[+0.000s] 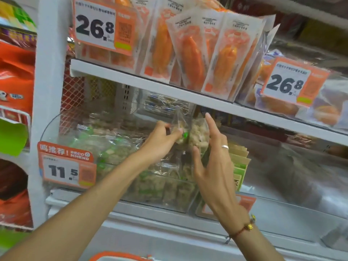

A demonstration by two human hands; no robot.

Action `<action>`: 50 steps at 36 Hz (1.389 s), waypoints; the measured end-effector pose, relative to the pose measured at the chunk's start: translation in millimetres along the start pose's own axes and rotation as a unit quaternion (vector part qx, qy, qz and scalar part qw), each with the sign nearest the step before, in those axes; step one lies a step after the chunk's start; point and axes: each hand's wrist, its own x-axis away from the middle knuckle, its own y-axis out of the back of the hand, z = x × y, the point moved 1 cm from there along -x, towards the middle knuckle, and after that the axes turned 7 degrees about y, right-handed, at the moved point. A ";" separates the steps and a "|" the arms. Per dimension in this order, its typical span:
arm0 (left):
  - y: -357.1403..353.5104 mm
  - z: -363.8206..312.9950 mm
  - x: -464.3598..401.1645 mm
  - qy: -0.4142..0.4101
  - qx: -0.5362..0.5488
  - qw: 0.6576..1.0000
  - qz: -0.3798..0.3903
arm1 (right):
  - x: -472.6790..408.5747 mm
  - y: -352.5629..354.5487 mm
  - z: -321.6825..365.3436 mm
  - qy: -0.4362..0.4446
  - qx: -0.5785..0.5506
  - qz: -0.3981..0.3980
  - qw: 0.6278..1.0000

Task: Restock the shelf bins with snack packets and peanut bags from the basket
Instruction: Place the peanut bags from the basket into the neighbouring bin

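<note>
A clear shelf bin on the middle shelf holds several transparent peanut bags with green marks. My left hand reaches into the bin and pinches the top of one clear peanut bag standing upright above the pile. My right hand is beside that bag on its right, fingers straight and spread, a ring on one finger, not gripping anything. The orange rim of the basket shows at the bottom edge.
The upper shelf carries white-and-orange snack packets and two 26.8 price tags. An 11.5 price tag hangs on the bin's front left. Green-and-tan packets stand in the bin to the right. Orange packages fill the left rack.
</note>
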 end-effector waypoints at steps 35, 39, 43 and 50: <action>-6.2 -0.1 -106.3 0.013 -0.207 0.978 -0.011 | -78.2 -33.5 -53.5 -0.117 0.179 0.332 0.919; -8.2 -4.1 -117.6 0.015 -0.279 0.960 0.004 | -82.2 -31.0 -50.3 -0.111 0.175 0.361 0.909; -11.9 1.3 -119.6 0.007 -0.260 0.965 -0.032 | -84.5 -40.3 -51.9 -0.059 0.242 0.392 0.885; -19.6 9.4 -106.6 -0.044 -0.305 0.950 -0.046 | -100.9 -78.8 -84.1 -0.093 0.292 0.459 0.834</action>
